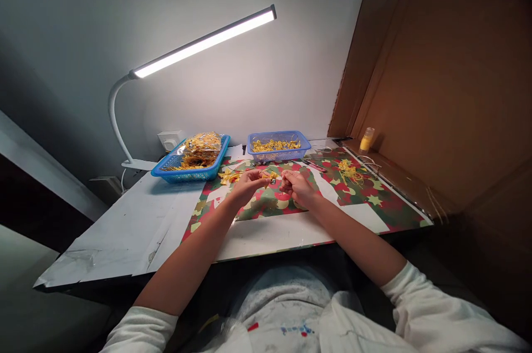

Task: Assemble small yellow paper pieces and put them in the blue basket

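Observation:
My left hand (249, 184) is closed in a pinch on a small yellow ribbon-like piece (272, 175) with a dark, shiny bit at its lower edge. Just to the right, my right hand (298, 188) is curled with its fingertips pressed together. Whatever it grips, perhaps something thin, is too small to make out. A narrow gap separates the two hands above the patterned mat (266, 206). Behind my left hand lie more yellow pieces (230, 177), partly hidden by it.
A blue basket (187, 177) with a clear bag and yellow pieces stands at left. A purple basket (279, 155) of yellow loops sits behind. Yellow strings (351, 173) lie at right, near a small bottle (367, 139). A lamp (208, 42) hangs above; cardboard (449, 81) walls the right.

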